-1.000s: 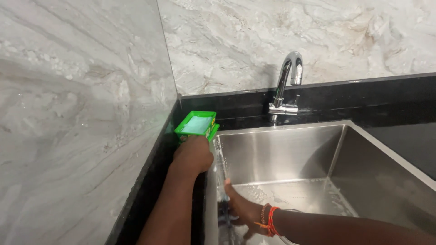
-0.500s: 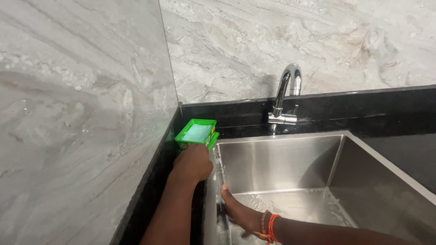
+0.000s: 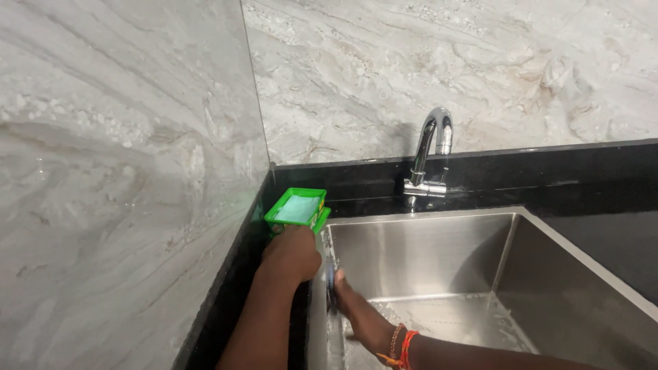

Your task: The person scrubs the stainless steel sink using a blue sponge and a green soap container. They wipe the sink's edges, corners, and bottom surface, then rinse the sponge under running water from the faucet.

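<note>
Here the left hand (image 3: 291, 253) rests on the black counter (image 3: 233, 294) at the sink's left rim, knuckles up, fingers curled under toward the green tub (image 3: 298, 211) just in front of it. The fingertips are hidden beneath the hand, so whether they grip the tub or merely touch it cannot be told. The tub stands in the corner of the counter, open at the top, with a pale blue-white block inside.

The right hand (image 3: 356, 312) is inside the steel sink (image 3: 439, 253), pressed close to the left wall. Something thin and dark shows at its fingertips against the wall, but it is blurred and too small to name; whether the hand is closed on it cannot be told. Orange and beaded bands (image 3: 399, 348) circle the wrist, and the forearm runs out of the bottom edge.

The sink floor looks wet, with pale foam or streaks near the hand. A chrome tap (image 3: 432, 154) stands behind the sink on the black ledge, its spout curving forward. Grey-veined marble walls (image 3: 123, 171) meet in the corner above the tub.
</note>
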